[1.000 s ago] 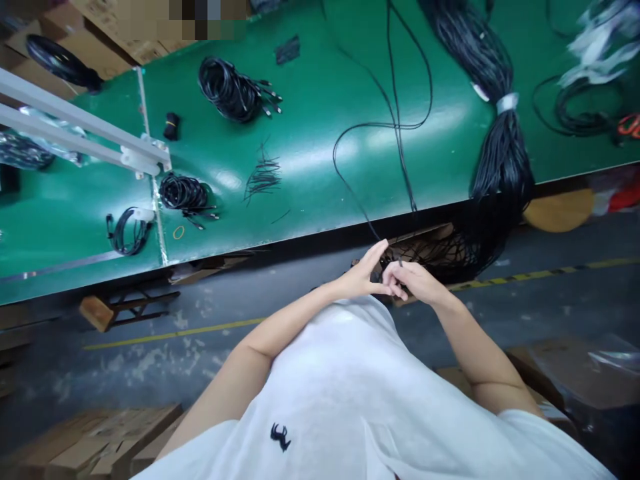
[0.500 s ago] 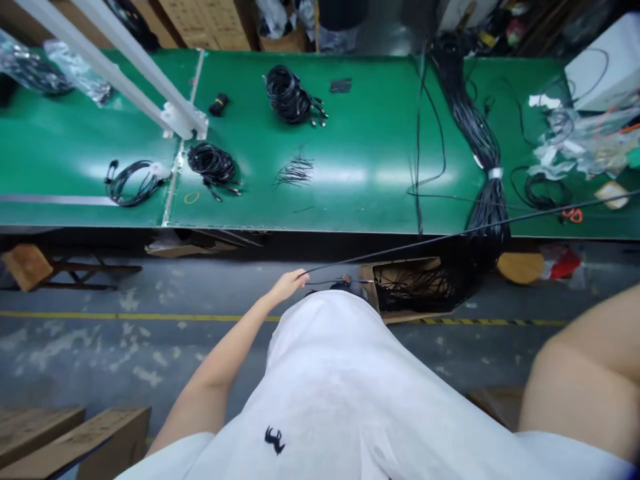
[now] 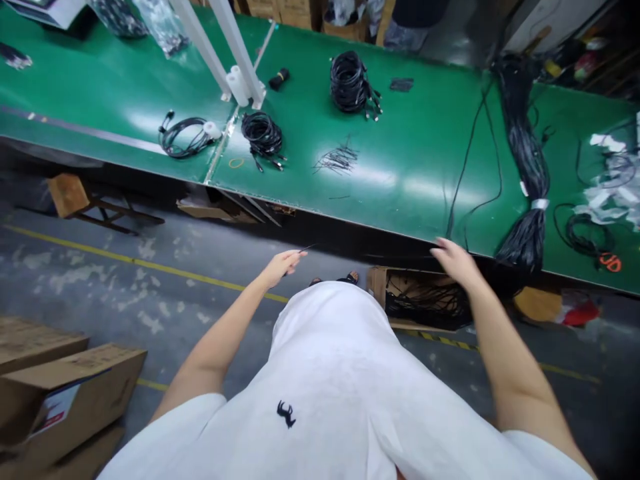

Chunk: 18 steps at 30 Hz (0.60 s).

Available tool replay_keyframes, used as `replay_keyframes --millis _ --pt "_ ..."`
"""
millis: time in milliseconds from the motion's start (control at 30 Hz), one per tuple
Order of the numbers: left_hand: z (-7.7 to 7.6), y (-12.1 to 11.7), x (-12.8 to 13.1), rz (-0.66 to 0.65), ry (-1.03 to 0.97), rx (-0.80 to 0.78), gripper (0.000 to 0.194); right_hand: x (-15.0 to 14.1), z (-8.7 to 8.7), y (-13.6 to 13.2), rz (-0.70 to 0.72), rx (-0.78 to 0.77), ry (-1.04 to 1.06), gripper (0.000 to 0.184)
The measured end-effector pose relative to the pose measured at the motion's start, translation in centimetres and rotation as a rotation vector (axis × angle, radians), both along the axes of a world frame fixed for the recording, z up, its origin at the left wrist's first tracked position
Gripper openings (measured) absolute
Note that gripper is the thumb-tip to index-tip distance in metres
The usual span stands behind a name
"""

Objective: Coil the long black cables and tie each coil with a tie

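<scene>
My left hand [image 3: 283,267] is pinched closed on a thin black cable, held over the floor in front of my shirt. A faint, dark stretch of the cable [image 3: 395,256] runs between the hands, partly lost against the shadow under the bench. My right hand [image 3: 456,262], slightly blurred, is at the bench's front edge with its fingers closed around the cable. Beyond it, loose black cable [image 3: 456,193] trails over the green bench top. To the right hangs a thick tied bundle of black cables [image 3: 530,160].
On the green bench [image 3: 400,160] lie coiled cables [image 3: 350,83], another coil [image 3: 262,135], short black ties [image 3: 337,159] and orange-handled scissors [image 3: 610,262]. Below, an open carton [image 3: 377,283] holds tangled cables. A wooden stool [image 3: 70,195] stands left. Cartons [image 3: 100,387] are at lower left.
My right hand has come into view from the far right and moved in to the bench edge. The taut cable has gone slack and low. The view has turned and shifted left.
</scene>
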State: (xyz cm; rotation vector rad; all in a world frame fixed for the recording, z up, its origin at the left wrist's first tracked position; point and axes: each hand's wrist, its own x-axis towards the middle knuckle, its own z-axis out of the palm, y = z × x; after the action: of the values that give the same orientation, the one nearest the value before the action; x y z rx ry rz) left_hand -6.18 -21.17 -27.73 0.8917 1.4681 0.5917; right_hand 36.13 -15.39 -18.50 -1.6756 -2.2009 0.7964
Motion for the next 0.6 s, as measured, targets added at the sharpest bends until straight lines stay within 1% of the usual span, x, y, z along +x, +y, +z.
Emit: replay_keyframes --millis 67,100,133,167,200,233,267,333,400,433,467,500,533,567,600 --pt "2.4 0.3 2.8 -0.111 -0.368 -0.048 0.050 -6.3 -2.7 -0.7 0.140 -0.014 0.072 0.049" --pt "3.8 0.4 3.8 -0.157 -0.504 -0.067 0.053 -9.4 -3.7 -0.8 0.263 -0.021 0.136 0.056" --pt "5.1 0.4 4.4 -0.174 -0.618 -0.076 0.054 -12.0 -4.4 -0.7 0.329 -0.013 0.191 0.051" --pt "6.4 0.4 4.5 -0.160 -0.702 -0.078 0.054 -13.9 -4.9 -0.5 0.382 -0.017 0.243 0.043" --pt "7.5 0.4 4.1 -0.106 -0.764 -0.072 0.052 -14.9 -5.4 0.0 0.392 -0.039 0.283 0.036" --pt "8.4 0.4 3.3 -0.016 -0.814 -0.061 0.048 -14.8 -5.9 0.4 0.360 -0.083 0.309 0.034" --pt "9.2 0.5 2.2 0.105 -0.853 -0.043 0.043 -13.9 -6.5 0.6 0.303 -0.145 0.318 0.036" --pt "10.0 0.9 -0.7 0.394 -0.902 0.034 0.038 -10.3 -8.2 0.6 0.177 -0.260 0.262 0.039" --pt "10.1 1.2 -3.3 0.651 -0.901 0.154 0.041 -6.3 -10.0 -0.5 0.089 -0.280 0.078 0.037" --pt "9.9 1.4 -4.1 0.728 -0.874 0.206 0.041 -4.9 -10.6 -1.4 0.089 -0.259 -0.043 0.035" --pt "9.6 1.5 -4.6 0.758 -0.823 0.234 0.040 -4.0 -10.8 -2.5 0.134 -0.237 -0.158 0.033" --pt "9.2 1.5 -4.6 0.735 -0.746 0.230 0.038 -3.8 -10.6 -3.6 0.220 -0.219 -0.251 0.032" --pt "8.7 1.4 -4.1 0.661 -0.652 0.197 0.037 -4.4 -9.8 -4.8 0.335 -0.206 -0.305 0.032" --pt "8.1 1.2 -3.1 0.546 -0.557 0.146 0.038 -5.5 -8.6 -5.8 0.469 -0.192 -0.314 0.032" --pt "7.6 1.0 -1.9 0.403 -0.477 0.093 0.041 -7.1 -7.0 -6.5 0.590 -0.171 -0.282 0.032"
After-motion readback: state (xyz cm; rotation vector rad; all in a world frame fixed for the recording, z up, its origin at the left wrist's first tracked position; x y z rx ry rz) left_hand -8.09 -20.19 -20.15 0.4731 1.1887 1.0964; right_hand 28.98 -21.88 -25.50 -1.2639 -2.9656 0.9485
